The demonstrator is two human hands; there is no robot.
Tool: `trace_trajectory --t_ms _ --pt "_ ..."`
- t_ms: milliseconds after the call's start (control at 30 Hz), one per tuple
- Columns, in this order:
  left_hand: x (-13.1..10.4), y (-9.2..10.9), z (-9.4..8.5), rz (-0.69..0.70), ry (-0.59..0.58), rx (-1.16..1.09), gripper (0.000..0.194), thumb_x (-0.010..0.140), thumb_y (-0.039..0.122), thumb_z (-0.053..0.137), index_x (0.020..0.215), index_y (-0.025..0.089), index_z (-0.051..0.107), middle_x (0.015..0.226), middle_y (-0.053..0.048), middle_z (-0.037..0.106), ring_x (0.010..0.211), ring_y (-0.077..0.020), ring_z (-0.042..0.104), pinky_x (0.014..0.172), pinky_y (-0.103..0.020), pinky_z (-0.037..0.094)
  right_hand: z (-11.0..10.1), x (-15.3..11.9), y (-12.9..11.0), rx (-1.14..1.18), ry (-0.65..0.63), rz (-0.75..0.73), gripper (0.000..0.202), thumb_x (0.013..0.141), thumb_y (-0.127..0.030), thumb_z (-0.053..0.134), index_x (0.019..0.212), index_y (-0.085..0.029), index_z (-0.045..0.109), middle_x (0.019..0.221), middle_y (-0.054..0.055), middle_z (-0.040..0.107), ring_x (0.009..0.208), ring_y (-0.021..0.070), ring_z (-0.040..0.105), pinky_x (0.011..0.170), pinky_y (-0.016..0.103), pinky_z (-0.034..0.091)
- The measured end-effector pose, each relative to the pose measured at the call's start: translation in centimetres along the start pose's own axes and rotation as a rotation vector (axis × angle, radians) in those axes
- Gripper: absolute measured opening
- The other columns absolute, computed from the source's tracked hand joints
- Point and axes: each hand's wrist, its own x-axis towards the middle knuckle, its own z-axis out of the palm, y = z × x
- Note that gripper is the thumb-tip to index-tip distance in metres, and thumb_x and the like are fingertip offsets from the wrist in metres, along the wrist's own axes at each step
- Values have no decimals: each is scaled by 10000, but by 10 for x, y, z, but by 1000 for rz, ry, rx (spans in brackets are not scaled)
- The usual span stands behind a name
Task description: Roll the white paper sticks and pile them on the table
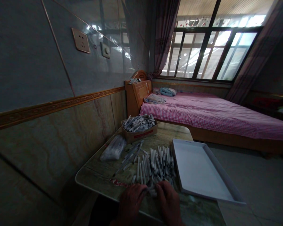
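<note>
My left hand [132,197] is at the near edge of the small table, fingers curled and pinched. Close beside it, my right hand [167,198] is also closed, thumb and fingers bent inward. Between the fingertips shows a pale, slim pen [152,191], partly covered and blurred. Just beyond the hands lies a thick pile of white and grey pens [160,161], most pointing away from me. Thinner grey pen pieces [131,153] are scattered to its left.
A cardboard box [141,135] heaped with pens stands at the back of the table [91,174], near a clear plastic bag [114,148]. A shallow white tray [202,169] overhangs the right edge. The tiled wall is at left; a bed [202,116] stands beyond.
</note>
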Motion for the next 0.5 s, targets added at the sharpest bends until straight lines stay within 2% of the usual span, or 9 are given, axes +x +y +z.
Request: trace_trajectory --t_ms 167,267,367,500 --pt "0 -2 3 31 48 47 428 1030 426 327 915 242 695 761 3 757 669 -146 716 605 -244 545 -2 0 0 62 -31 -64 302 991 -435 458 902 -255 684 806 9 713 745 161 687 674 229 529" --pt "-1 -4 6 43 77 51 417 1029 420 333 923 235 692 756 2 756 671 -145 719 606 -239 544 -1 0 1 48 -4 -32 260 990 -409 464 993 -257 674 887 19 721 802 168 690 715 244 536" --pt "-3 -6 8 60 70 37 376 1023 409 365 953 238 692 773 5 756 683 -142 714 620 -235 545 1 0 2 -3 -4 1 270 983 -424 474 879 -255 657 803 8 683 733 172 662 671 253 515" --pt "-4 -6 8 56 56 42 380 1023 407 366 945 248 701 770 2 753 673 -143 700 623 -237 543 2 0 2 -33 -11 -31 312 977 -429 487 754 -249 610 725 -3 628 673 164 620 628 250 484"
